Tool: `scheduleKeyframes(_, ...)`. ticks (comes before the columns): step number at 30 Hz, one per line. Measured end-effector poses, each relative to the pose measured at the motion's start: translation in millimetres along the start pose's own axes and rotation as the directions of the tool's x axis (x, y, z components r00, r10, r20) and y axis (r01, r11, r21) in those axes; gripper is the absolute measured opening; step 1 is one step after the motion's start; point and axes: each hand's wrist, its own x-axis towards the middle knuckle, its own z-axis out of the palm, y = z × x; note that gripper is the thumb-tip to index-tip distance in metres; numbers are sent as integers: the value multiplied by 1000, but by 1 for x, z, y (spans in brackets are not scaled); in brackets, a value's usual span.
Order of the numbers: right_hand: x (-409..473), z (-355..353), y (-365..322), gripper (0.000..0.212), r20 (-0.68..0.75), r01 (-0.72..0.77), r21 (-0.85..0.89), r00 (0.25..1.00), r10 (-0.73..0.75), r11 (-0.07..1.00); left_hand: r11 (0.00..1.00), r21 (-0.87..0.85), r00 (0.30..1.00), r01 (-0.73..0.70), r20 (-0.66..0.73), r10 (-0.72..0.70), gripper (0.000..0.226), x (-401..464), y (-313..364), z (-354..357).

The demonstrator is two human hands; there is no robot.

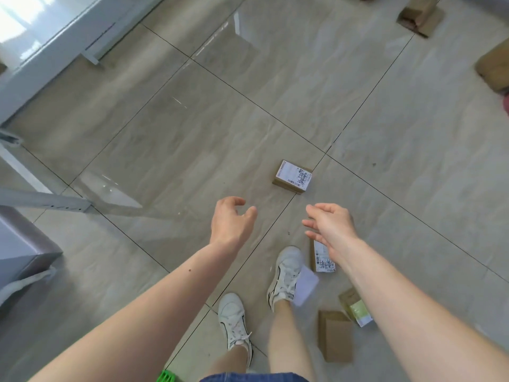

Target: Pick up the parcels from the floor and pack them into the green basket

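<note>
Both arms reach fwd over tiled floor [275, 78], hands empty. Left hand [230, 220] center frame, fingers loosely curled, thumb apart, holding nothing. Right hand [332, 228] just right of it, fingers stretched out & spread, palm turned inward, holding nothing. Labelled parcel [293, 176] lies flat on floor just above/between the hands, white shipping label up w/ black scribble, not touched by either hand. Second labelled parcel [323, 257] sits under right wrist, partly hidden by it, beside right shoe [286, 271]. Plain brown parcel [335, 336] lower right of center, next to right leg. Parcel w/ green-white label [356, 307] just above it, partly covered by right forearm. More brown boxes far off: one at top right [420, 12], one at right edge [495, 67], both cropped. Green basket [166, 377] only a small bright green corner at bottom edge, left of the legs, well apart from the parcels ahead. Left shoe [234, 318] lower center, white sneaker. Blurry white card-like thing [305, 288] over right ankle, can't tell what it is. White metal frame legs [44, 201] at left edge, grey padded block [19, 244] lower left, white cabinet base [55, 37] upper left.
</note>
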Motion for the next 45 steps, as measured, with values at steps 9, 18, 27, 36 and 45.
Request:
scheduleKeyframes(9, 130, 7, 8, 54, -20, -110, -10, 994, 110, 994, 995, 84, 996, -57, 68, 51, 44, 130, 20, 79)
scheduleKeyframes(18, 271, 24, 61, 56, -12, -215, -17, 977, 215, 977, 962, 174, 964, -210, 198, 174, 60, 261, -12, 190)
scheduleKeyframes(27, 372, 48, 93, 61, 126, -229, -31, 965, 231, 973, 934, 216, 933, -285, 286, 218, 68, 369, -44, 268)
scheduleKeyframes(36, 371, 43, 90, 25, 54, -212, -12, 976, 212, 977, 955, 122, 942, -270, 239, 236, 49, 345, -36, 273)
scheduleKeyframes(45, 256, 28, 29, 13, 0, -92, -151, 996, 93, 984, 989, 69, 985, -132, 125, 123, 37, 239, 2, 186)
